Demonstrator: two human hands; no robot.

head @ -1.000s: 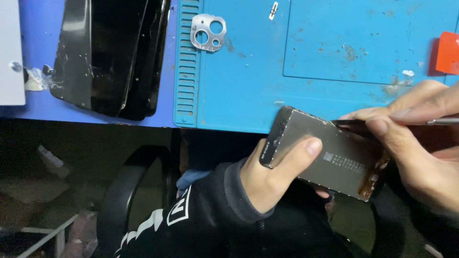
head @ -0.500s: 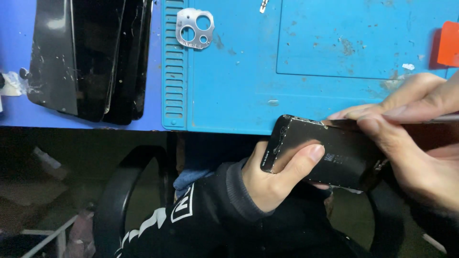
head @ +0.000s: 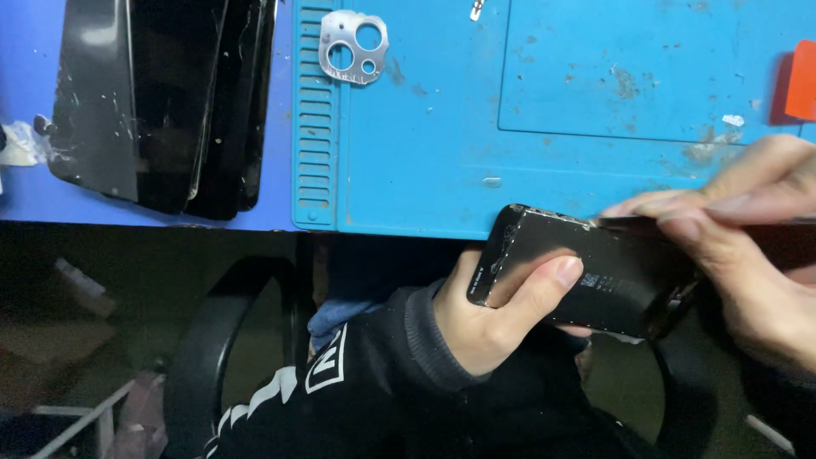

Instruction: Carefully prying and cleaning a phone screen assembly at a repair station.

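My left hand [head: 493, 316] grips a dark phone screen panel [head: 603, 272] from below, thumb lying across its back, just off the near edge of the blue work mat [head: 552, 110]. My right hand [head: 748, 246] pinches a thin dark tool [head: 629, 223], whose tip rests at the panel's upper edge. The panel's far end is hidden behind my right hand.
A silver camera-lens frame [head: 353, 47] lies on the mat's upper left. Several black cracked screen panels [head: 161, 102] are stacked at the left on the blue table. An orange object [head: 801, 81] sits at the right edge. A black chair [head: 229, 357] stands below.
The panel has tilted so its face looks darker, and my right hand with the tool has shifted slightly along its upper edge. The view has drifted.
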